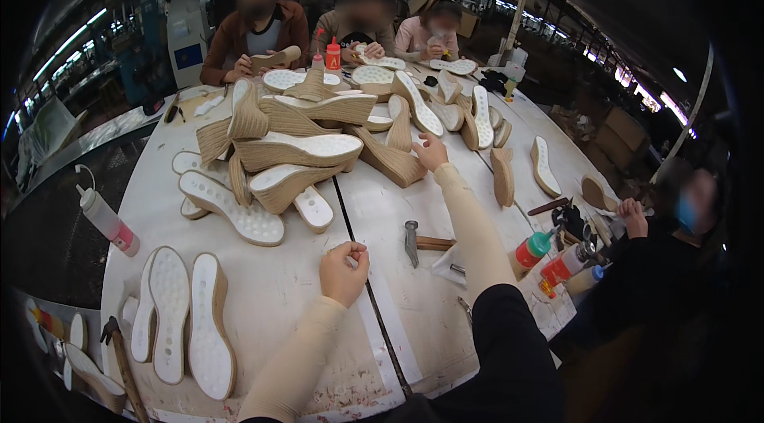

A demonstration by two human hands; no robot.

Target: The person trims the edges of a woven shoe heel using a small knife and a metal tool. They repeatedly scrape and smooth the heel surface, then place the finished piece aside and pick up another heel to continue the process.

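Observation:
My right hand [431, 153] reaches forward to the pile, its fingers apart at the heel edge of a woven-sided wedge sole [393, 162]. Whether the fingertips press on that sole cannot be made out. Nearer to me, my left hand [344, 274] is over the table with its fingers curled together; anything inside them is too small or hidden to name. Tan wedge soles with white dimpled tops, such as this one [298, 149], lie heaped in front of both hands. A hammer [412, 244] rests between my forearms.
Several loose soles [208, 326] and another hammer [119, 351] lie at the near left, beside a white squeeze bottle [108, 222]. Glue bottles [532, 250] stand at the right by a co-worker's hands [633, 218]. Three people sit across the table [318, 351], handling soles.

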